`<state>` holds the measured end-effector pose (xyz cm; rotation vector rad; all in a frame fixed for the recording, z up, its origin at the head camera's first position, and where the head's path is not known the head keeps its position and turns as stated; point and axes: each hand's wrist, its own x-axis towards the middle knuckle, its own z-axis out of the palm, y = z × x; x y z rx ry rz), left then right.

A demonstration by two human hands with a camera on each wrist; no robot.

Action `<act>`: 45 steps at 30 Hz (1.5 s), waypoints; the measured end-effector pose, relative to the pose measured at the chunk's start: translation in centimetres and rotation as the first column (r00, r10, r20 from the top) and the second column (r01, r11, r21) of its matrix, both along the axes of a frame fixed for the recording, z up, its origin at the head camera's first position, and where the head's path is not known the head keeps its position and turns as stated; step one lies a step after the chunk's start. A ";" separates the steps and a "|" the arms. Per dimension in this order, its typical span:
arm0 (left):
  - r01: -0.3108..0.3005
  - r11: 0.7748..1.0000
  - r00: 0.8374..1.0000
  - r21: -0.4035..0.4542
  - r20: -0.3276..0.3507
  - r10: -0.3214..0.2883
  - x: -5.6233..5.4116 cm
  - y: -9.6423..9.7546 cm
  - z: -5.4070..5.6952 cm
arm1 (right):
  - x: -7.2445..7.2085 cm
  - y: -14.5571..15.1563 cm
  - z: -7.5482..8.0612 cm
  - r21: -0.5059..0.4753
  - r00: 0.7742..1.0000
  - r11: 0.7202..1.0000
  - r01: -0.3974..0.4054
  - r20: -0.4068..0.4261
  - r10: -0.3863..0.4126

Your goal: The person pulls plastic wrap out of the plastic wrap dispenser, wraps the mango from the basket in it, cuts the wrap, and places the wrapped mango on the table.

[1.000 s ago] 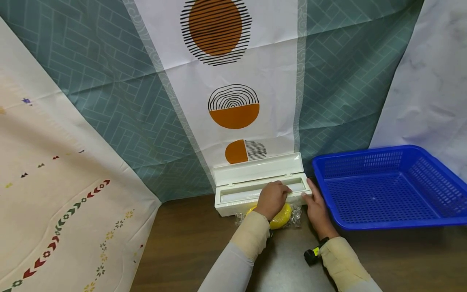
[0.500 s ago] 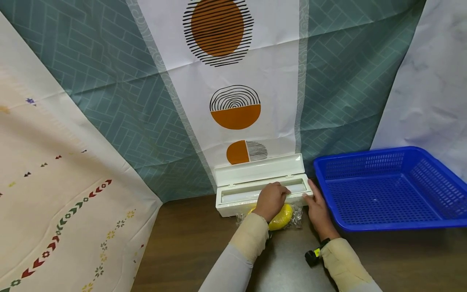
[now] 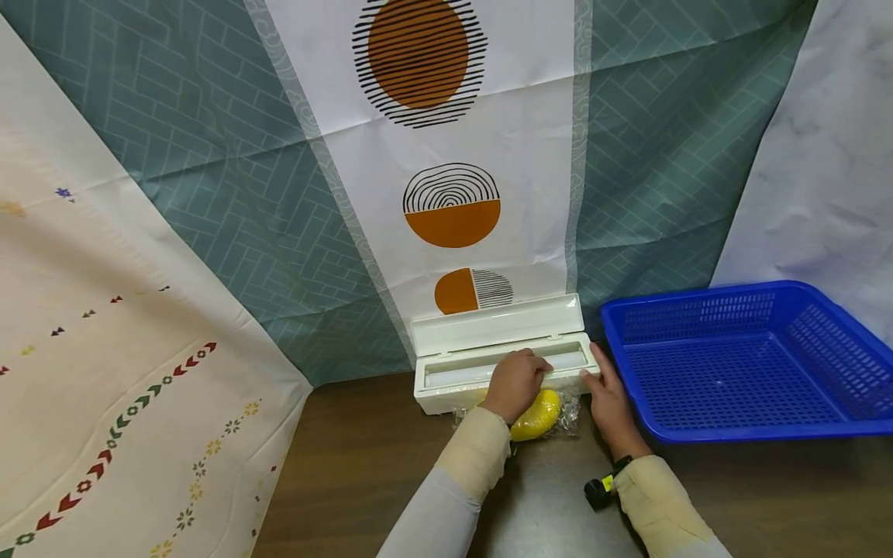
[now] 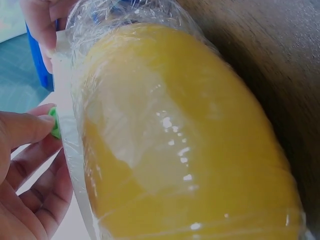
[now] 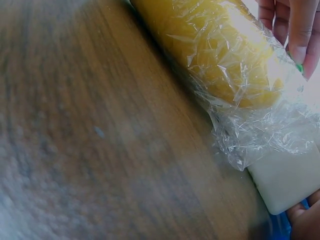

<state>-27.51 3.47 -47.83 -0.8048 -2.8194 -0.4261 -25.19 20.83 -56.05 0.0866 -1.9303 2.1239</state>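
A white cling film dispenser box (image 3: 432, 401) stands near the back of the table, its lid raised and a white roll of film (image 3: 456, 377) inside. My left hand (image 3: 515, 384) reaches over its front edge. In the left wrist view, thumb and finger pinch a small green slider (image 4: 55, 123) at that edge. My right hand (image 3: 612, 407) grips the box's right end, thumb in front. Against the front of the box lies a smooth, rounded yellow thing (image 3: 537, 417), wrapped in clear cling film (image 5: 255, 131); my left hand and wrist partly cover it in the head view.
A blue perforated plastic basket (image 3: 705, 430) stands on the table (image 3: 349, 465), just right of my right hand. Behind the box hangs a patterned cloth (image 3: 321, 333). Another printed cloth (image 3: 139, 434) hangs along the left side.
My left hand has slid slightly left along the box's front edge. The right hand stays on the box's end. The whole head view has shifted a little.
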 end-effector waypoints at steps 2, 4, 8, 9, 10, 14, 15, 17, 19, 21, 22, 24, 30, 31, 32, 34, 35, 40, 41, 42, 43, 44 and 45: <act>0.004 1.000 1.000 0.008 0.008 -0.004 0.0 -0.1 0.1 | 0.0 0.0 0.0 0.002 1.000 1.000 0.003 -0.001 -0.003; 0.004 1.000 1.000 0.013 0.010 -0.004 0.0 -0.2 0.1 | 0.1 0.0 0.1 0.003 1.000 1.000 0.006 -0.005 -0.006; -0.004 1.000 1.000 0.012 0.004 0.004 0.0 -0.3 0.1 | 0.2 0.0 0.3 0.007 1.000 1.000 0.002 -0.009 -0.002; -0.007 1.000 1.000 0.011 0.001 0.007 0.0 -0.3 0.1 | 0.2 0.0 0.3 0.007 1.000 1.000 0.002 -0.009 -0.002; -0.008 1.000 1.000 0.011 0.000 0.008 0.0 -0.4 0.0 | 0.2 0.0 0.3 0.004 1.000 1.000 0.001 -0.008 -0.001; -0.011 1.000 1.000 0.012 0.000 0.011 0.1 -0.5 0.1 | 0.2 -0.1 0.4 0.004 1.000 1.000 0.003 0.012 -0.003; -0.012 1.000 1.000 0.012 0.001 0.012 0.1 -0.5 0.1 | 0.2 -0.1 0.4 0.005 1.000 1.000 0.002 0.015 -0.002; -0.013 1.000 1.000 0.011 0.002 0.013 0.1 -0.6 0.1 | 0.2 -0.1 0.3 0.006 1.000 1.000 -0.002 0.022 0.001; -0.013 1.000 1.000 0.011 0.003 0.013 0.1 -0.7 0.1 | 0.2 -0.1 0.3 0.004 1.000 1.000 -0.005 0.024 0.005; -0.012 1.000 1.000 0.008 0.006 0.012 0.1 -0.7 0.2 | 0.2 -0.1 0.4 0.002 1.000 1.000 -0.008 0.023 0.008; -0.011 1.000 1.000 0.009 0.006 0.011 0.2 -0.7 0.2 | 0.2 -0.1 0.4 0.000 1.000 1.000 -0.010 0.022 0.010; -0.011 1.000 1.000 0.010 0.005 0.011 0.2 -0.8 0.2 | 0.2 -0.1 0.4 -0.002 1.000 1.000 -0.010 0.021 0.010; -0.016 1.000 1.000 0.005 0.002 0.016 0.1 -1.0 0.2 | 0.2 -0.1 0.4 0.001 1.000 1.000 0.003 0.023 -0.003; -0.018 1.000 1.000 0.003 0.007 0.018 0.1 -1.0 0.1 | 0.2 -0.1 0.4 0.002 1.000 1.000 0.004 0.022 -0.004; -0.020 1.000 1.000 0.000 0.012 0.020 0.1 -1.0 0.1 | 0.2 -0.1 0.4 0.001 1.000 1.000 0.004 0.020 -0.004; -0.021 1.000 1.000 0.000 0.019 0.021 0.1 -1.0 0.1 | 0.1 -0.1 0.3 0.000 1.000 1.000 0.005 0.014 -0.005; -0.022 1.000 1.000 0.001 0.021 0.022 0.1 -1.1 0.1 | 0.1 -0.1 0.3 0.003 1.000 1.000 0.006 0.013 -0.006; -0.022 1.000 1.000 0.002 0.019 0.022 0.0 -1.2 -0.1 | 0.1 -0.1 0.1 0.011 1.000 1.000 0.010 0.017 -0.011; -0.023 1.000 1.000 0.001 0.019 0.023 0.0 -1.2 0.0 | 0.1 -0.1 0.1 0.013 1.000 1.000 0.010 0.020 -0.011; -0.024 1.000 1.000 -0.001 0.020 0.024 0.0 -1.2 0.0 | 0.1 -0.1 0.1 0.014 1.000 1.000 0.009 0.022 -0.010; -0.023 1.000 1.000 -0.002 0.018 0.023 0.0 -1.2 0.0 | 0.1 -0.1 0.1 0.014 1.000 1.000 0.009 0.022 -0.010; -0.022 1.000 1.000 -0.003 0.016 0.022 0.0 -1.2 0.0 | 0.1 0.0 0.1 0.017 1.000 1.000 0.009 0.024 -0.009; -0.022 1.000 1.000 -0.003 0.015 0.022 0.1 -1.3 0.0 | 0.1 0.0 0.2 0.019 1.000 1.000 0.006 0.025 -0.007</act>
